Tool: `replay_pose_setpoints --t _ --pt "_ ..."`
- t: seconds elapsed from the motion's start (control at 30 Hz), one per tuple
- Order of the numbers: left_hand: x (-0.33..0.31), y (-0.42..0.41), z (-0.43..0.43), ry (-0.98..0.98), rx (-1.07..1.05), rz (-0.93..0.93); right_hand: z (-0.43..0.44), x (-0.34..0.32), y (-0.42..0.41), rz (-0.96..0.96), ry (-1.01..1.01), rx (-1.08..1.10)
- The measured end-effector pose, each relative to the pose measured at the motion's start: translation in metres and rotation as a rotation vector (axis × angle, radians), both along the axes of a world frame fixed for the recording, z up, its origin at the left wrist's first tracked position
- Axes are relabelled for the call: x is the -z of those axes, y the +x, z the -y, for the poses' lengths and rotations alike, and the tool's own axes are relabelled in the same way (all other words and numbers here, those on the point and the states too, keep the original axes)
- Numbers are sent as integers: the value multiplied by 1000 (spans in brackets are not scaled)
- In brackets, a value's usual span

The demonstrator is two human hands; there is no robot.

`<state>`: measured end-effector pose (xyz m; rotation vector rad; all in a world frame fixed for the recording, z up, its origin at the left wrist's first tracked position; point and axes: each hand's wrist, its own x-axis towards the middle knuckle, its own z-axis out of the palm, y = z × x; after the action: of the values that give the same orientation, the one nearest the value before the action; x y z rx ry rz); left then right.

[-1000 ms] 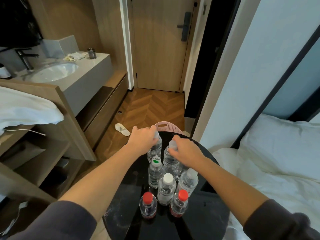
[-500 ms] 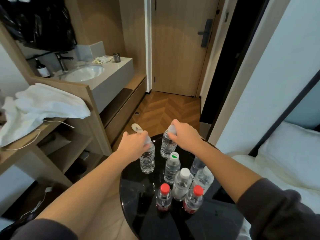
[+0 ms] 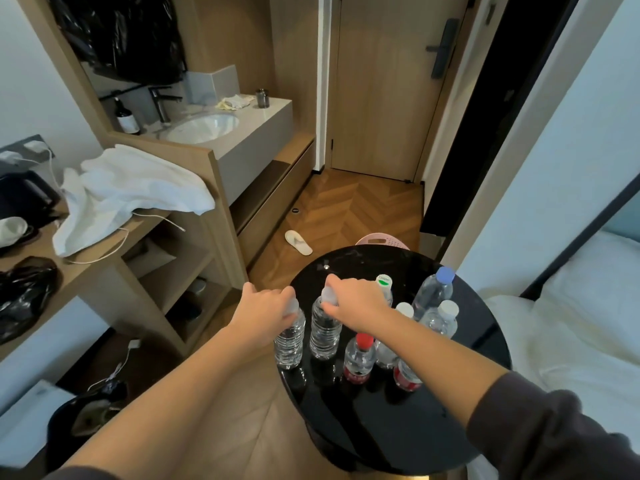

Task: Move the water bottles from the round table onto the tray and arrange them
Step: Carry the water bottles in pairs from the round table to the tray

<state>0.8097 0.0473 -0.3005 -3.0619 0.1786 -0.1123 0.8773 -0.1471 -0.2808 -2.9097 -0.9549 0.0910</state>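
A round black table (image 3: 467,403) carries several small water bottles. My left hand (image 3: 261,311) grips the cap of a clear bottle (image 3: 290,342) hanging at the table's left edge. My right hand (image 3: 353,303) grips the cap of a second clear bottle (image 3: 325,332) just beside it. Behind my right arm stand a green-capped bottle (image 3: 384,284), a blue-capped bottle (image 3: 433,292), white-capped bottles (image 3: 441,318) and two red-capped bottles (image 3: 360,358). No tray is clearly visible.
A pink perforated basket (image 3: 381,241) peeks out behind the table's far edge. A wooden shelf unit with a white towel (image 3: 131,192) stands to the left, a sink counter (image 3: 207,128) beyond it. A slipper (image 3: 298,242) lies on the floor. A bed (image 3: 571,323) is right.
Both hands, each holding a bottle by the cap, have moved left and toward me, to the table's left edge. The view has swung left, showing more of the shelf unit.
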Motion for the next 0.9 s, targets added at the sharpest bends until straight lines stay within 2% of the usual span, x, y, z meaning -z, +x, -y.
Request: replay_pose_setpoints --t 0.23,0.43,0.63,0.8,0.9 --pt "17 -18 -4 -28 40 11 -2 18 -34 -32 -50 73" --pt "18 -22 -8 -86 86 -45 -5 22 -55 -65 -4 155" --pt "30 -29 -13 -395 20 -81 -9 25 -68 -136 109 288" --pt "50 -38 -15 -660 -66 -16 -10 40 -81 -72 133 417" --pt "65 -43 -19 -907 -72 -24 -9 56 -92 -236 311 496"
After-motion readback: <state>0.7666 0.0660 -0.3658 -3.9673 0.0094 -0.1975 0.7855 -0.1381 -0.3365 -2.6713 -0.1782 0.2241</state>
